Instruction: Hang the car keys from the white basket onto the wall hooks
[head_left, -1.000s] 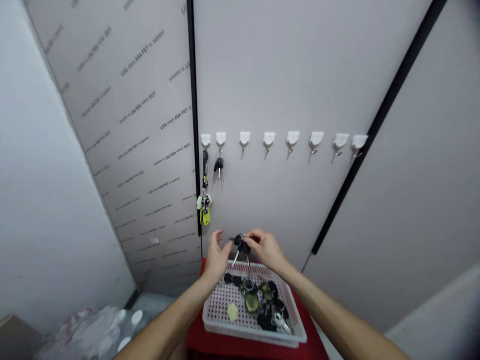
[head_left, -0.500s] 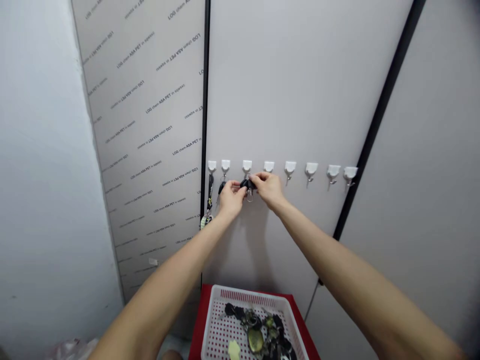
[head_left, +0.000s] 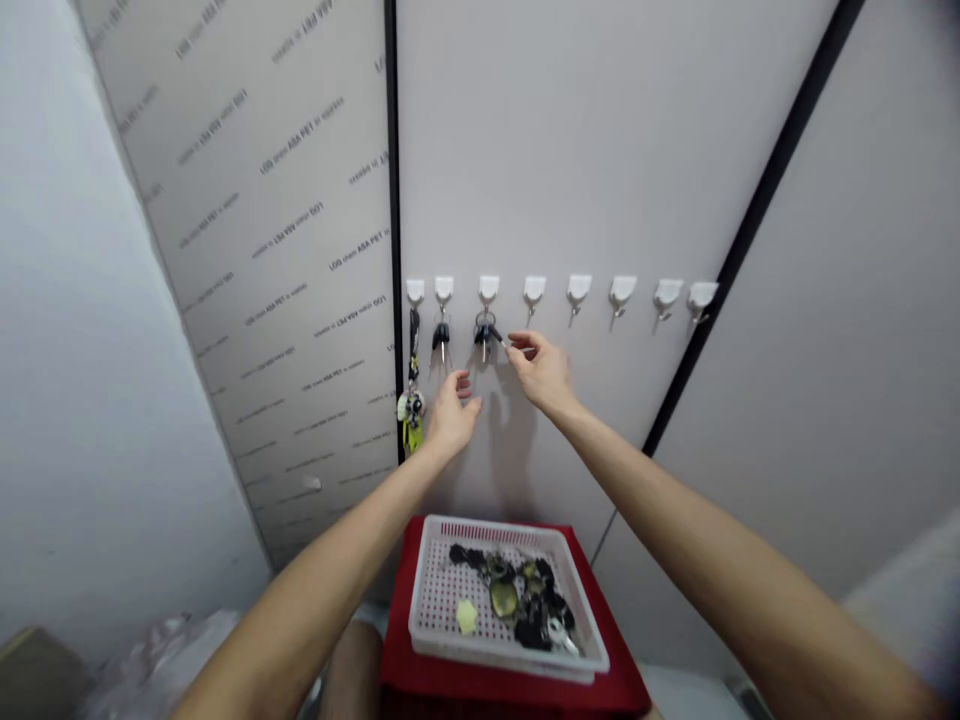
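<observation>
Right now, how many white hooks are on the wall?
8, in one row from the left: the first holds a strap; the second, keys; the third, more keys; the fourth, fifth, sixth, seventh and eighth continue rightward to a black strip.

Hooks [head_left: 579, 287] in row on wall panel [head_left: 600, 150]. From L: lanyard [head_left: 413, 332] on 1st, key set [head_left: 441, 335] on 2nd, key bunch [head_left: 484, 333] on 3rd. Below: basket [head_left: 510, 662] on stand [head_left: 420, 680]; in it, flat pc [head_left: 466, 617] L, key pile [head_left: 534, 620] R.
</observation>
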